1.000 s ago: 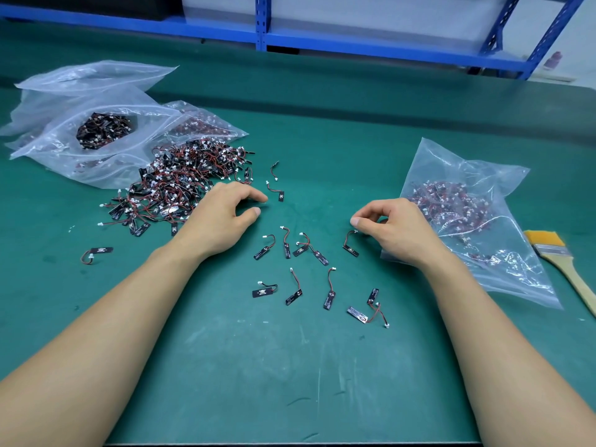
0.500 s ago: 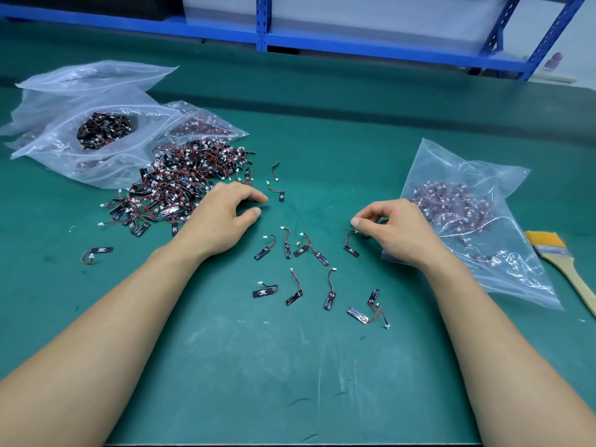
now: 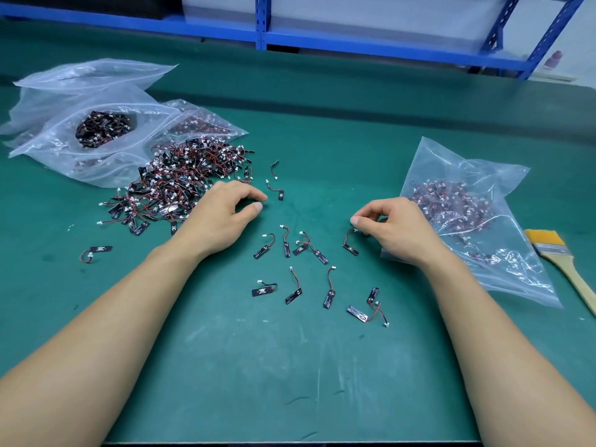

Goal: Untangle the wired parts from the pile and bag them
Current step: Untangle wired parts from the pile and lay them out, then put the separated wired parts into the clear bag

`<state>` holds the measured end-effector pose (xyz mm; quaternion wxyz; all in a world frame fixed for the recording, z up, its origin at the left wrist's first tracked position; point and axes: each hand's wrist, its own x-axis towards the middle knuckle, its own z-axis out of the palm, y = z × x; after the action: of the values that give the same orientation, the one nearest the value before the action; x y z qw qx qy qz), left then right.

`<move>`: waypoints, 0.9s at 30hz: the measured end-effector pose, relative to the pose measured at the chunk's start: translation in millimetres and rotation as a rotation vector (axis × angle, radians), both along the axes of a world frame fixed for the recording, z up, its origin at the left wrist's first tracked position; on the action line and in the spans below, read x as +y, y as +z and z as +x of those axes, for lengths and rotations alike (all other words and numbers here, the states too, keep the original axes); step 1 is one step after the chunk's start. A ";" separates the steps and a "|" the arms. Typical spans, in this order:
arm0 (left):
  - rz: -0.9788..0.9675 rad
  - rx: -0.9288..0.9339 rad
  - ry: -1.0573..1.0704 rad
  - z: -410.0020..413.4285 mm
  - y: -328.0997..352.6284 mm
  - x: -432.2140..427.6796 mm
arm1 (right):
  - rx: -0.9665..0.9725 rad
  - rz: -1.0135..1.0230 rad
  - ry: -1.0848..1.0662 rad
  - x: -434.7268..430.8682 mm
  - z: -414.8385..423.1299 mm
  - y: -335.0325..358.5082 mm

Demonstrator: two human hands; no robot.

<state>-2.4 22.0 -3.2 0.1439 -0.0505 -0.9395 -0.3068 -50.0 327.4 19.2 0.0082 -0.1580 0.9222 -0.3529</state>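
- On the green table (image 3: 306, 366), at the far left, the pile (image 3: 180, 185) of wired parts lies tangled. About a dozen loose parts (image 3: 293, 293) are spread in the middle, near the two hands.
- Each part looks very light: a small stiff black strip, a thin soft wire and a tiny white plug. I judge that the wires hook on each other easily, so it is safer to hold the strip or the plug and pull gently.
- The left hand (image 3: 222, 217) rests at the pile's near right edge, its fingers loosely curled and the thumb apart from them, with nothing seen between.
- The right hand (image 3: 396, 230) has its thumb and forefinger tips together. One single part (image 3: 350, 246) has its plug end at these fingers, but I cannot tell if it is pinched.
- The right bag (image 3: 467, 221) is clear, lies flat and holds many parts. The left bags (image 3: 96, 140) also hold parts.
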 end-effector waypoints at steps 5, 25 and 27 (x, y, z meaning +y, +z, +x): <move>-0.006 -0.069 -0.080 5.8 8.3 1.8 | -0.002 -0.004 -0.001 0.9 -0.8 0.1; -0.288 -0.203 -0.572 49.4 11.2 109.6 | -0.050 -0.133 -0.032 4.5 -7.0 0.2; -0.358 -0.175 -0.509 44.4 6.7 129.9 | -0.081 -0.201 -0.036 5.5 -7.9 1.4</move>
<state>42.0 151.9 3.5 -0.0298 -0.2817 -0.9446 -0.1660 -57.9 333.0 20.6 0.0231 -0.1269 0.8837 -0.4499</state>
